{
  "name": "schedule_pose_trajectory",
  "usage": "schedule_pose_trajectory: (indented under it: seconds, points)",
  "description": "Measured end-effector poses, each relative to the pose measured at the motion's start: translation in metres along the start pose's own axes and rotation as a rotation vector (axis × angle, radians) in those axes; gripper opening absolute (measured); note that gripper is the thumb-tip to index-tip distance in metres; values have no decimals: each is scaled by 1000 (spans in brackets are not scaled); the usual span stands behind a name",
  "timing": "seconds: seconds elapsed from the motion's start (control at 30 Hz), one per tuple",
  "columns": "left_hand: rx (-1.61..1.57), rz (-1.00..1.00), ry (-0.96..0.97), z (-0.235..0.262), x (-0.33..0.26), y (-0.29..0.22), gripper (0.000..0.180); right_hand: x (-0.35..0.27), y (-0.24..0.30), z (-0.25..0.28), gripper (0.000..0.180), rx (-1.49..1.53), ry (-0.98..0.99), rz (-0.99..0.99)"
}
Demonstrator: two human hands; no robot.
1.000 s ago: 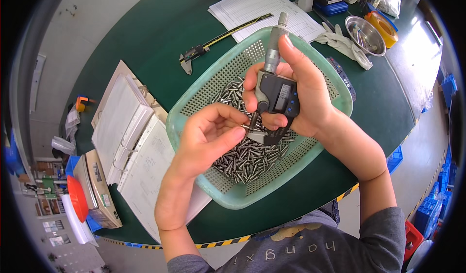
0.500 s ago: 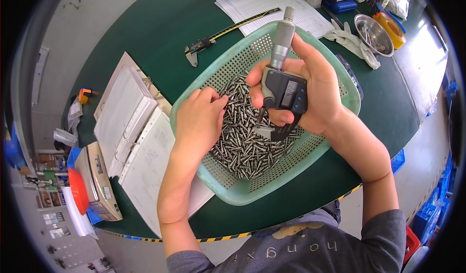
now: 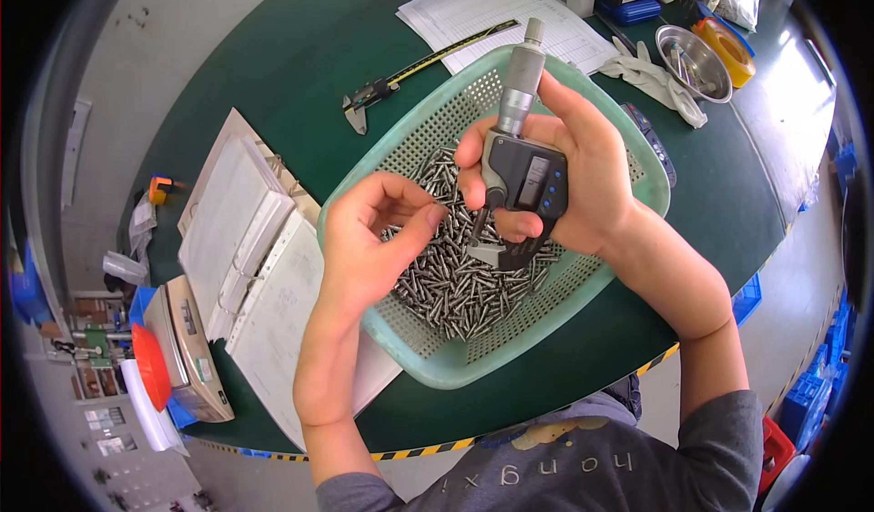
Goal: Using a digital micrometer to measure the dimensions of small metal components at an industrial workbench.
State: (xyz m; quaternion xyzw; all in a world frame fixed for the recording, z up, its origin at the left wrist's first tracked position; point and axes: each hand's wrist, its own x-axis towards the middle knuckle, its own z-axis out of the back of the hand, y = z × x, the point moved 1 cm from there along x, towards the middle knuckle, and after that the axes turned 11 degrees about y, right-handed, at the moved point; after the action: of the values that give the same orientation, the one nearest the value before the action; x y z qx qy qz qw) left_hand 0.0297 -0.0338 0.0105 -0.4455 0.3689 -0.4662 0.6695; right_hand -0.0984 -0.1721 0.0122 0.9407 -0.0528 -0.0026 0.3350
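Note:
A digital micrometer with a silver thimble and a small display is gripped in my right hand, over the basket. Its C-shaped frame and measuring gap point down toward the pile. My left hand is at the left side of the pile, thumb and fingertips pinched together near the micrometer's lower end; whatever lies between them is hidden or too small to tell. Many small shiny metal pins fill the bottom of a pale green perforated plastic basket, which stands on the dark green table.
An open ring binder lies left of the basket, beside a beige scale. Beyond the basket are a caliper and printed sheets. White gloves, a metal bowl and yellow tape lie far right.
My left hand has turned and come up from the pins, its thumb and fingertips now showing in a pinch closer to the micrometer. My right hand keeps its hold on the micrometer.

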Motion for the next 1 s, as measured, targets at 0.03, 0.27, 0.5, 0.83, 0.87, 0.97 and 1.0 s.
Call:
schedule_pose_trajectory:
  seconds: [0.03, 0.27, 0.5, 0.83, 0.87, 0.97, 1.0]
  points:
    - [-269, -17, 54, -2, -2, 0, 9, 0, 0, -1, 68, 42, 23, 7]
    - [-607, -68, 177, -8, -6, 1, 14, 0, 0, 1, 67, 61, 29, 88]
    - [-601, -77, 184, -9, -6, 2, 14, 0, 1, 0, 67, 45, 39, 90]
    - [-602, -66, 205, -9, -7, 0, 18, 1, 0, -1, 69, -5, -3, 60]
    - [-603, -67, 210, -9, -7, 1, 18, 1, 0, -1, 69, -7, -7, 63]
    - [-550, -68, 205, -9, -7, 2, 18, 0, -1, -3, 68, -49, -25, 47]
    - [-551, -62, 205, -9, -7, 2, 18, 0, -1, -3, 68, -73, -41, 47]
